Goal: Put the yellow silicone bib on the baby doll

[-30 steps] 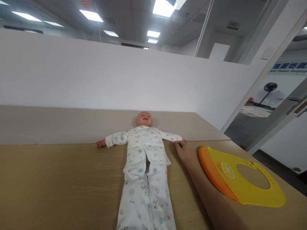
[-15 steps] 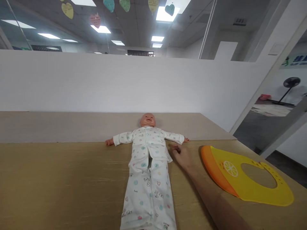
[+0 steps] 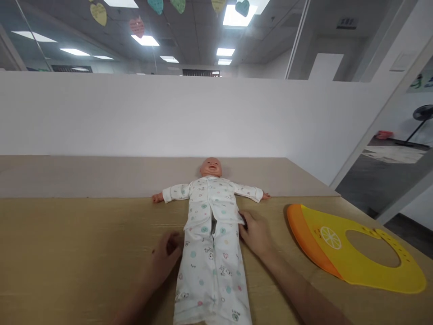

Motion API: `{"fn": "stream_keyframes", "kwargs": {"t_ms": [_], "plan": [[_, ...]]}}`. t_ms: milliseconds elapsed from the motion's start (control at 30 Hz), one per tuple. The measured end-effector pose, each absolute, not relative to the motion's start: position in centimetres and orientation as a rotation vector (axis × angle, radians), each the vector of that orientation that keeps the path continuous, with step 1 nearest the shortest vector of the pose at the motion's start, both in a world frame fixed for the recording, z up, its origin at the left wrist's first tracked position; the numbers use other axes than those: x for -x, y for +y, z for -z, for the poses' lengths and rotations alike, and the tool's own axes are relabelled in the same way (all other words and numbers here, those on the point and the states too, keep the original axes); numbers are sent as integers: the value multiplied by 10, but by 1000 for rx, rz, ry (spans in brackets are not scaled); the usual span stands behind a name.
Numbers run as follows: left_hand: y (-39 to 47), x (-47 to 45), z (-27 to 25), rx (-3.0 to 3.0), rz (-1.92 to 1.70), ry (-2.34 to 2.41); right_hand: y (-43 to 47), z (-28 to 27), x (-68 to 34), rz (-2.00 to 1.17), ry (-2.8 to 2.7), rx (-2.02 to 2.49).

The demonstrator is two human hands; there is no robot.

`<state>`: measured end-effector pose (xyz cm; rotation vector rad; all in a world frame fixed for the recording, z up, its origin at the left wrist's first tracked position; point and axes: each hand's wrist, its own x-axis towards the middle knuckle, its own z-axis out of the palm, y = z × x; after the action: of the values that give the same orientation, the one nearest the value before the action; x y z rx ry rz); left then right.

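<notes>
A baby doll (image 3: 210, 168) lies on its back with both arms spread out. It wears a white printed shirt (image 3: 204, 198) and matching trousers (image 3: 213, 280). My right hand (image 3: 256, 232) is at the shirt's lower right corner, fingers closed on the hem; the fingertips are partly hidden by the cloth. On the other side, my left hand (image 3: 164, 257) is beside the trousers at hip level. It is slightly blurred, its fingers loosely curled and apart from the thumb, with nothing seen between them.
A yellow and orange bib (image 3: 341, 243) lies on the wooden table (image 3: 84, 253) to the right. Behind the doll's shoulders runs a grey-beige strip (image 3: 101, 176) against a white partition (image 3: 135, 115). A doorway with a standing fan (image 3: 422, 113) is at far right.
My left hand has come into view from below, up to the doll's left-side hip. My right hand has moved from beside the shirt onto its hem. The view has shifted slightly.
</notes>
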<state>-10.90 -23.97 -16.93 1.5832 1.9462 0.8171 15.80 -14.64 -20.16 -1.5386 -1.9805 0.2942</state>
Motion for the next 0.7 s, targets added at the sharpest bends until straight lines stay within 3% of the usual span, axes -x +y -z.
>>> {"fn": "stream_keyframes", "kwargs": {"t_ms": [400, 700], "plan": [[-181, 89, 176, -2010, -362, 2156, -152, 193, -154, -507, -1792, 1480], [-181, 117, 189, -2363, -419, 1896, -156, 191, -156, -461, -1896, 1641]]}}
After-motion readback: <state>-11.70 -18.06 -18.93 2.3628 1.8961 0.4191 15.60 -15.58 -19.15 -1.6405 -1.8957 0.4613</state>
